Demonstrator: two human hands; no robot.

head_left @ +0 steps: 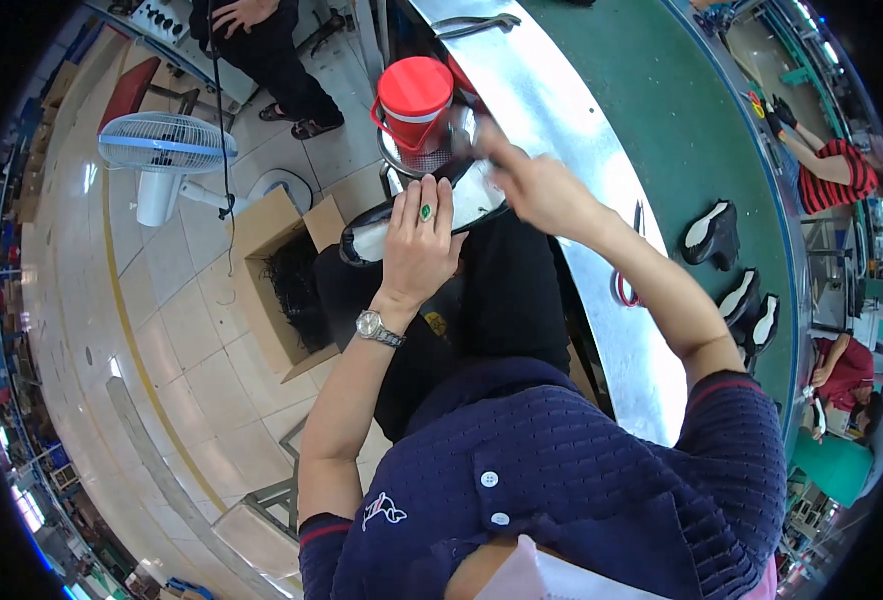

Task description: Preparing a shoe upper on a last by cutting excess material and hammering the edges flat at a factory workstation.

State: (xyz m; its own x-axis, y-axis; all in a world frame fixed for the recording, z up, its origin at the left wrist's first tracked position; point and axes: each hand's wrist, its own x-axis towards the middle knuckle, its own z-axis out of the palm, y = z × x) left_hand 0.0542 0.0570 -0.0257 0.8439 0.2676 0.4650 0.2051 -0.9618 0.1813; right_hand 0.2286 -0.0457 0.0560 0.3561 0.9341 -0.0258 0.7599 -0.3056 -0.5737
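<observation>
While black material (296, 290) is held in the carton (264, 224) and the red bucket (417, 92) is lidded, the shoe (369, 242) is clasped over the lap (506, 295) by the left hand (421, 240), its long axis angled near-left to far-right; a blurred tool (464, 135) is gripped by the right hand (549, 195).

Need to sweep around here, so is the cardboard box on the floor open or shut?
Open: the cardboard box has its flaps spread outward, and dark, stringy material shows inside.
</observation>
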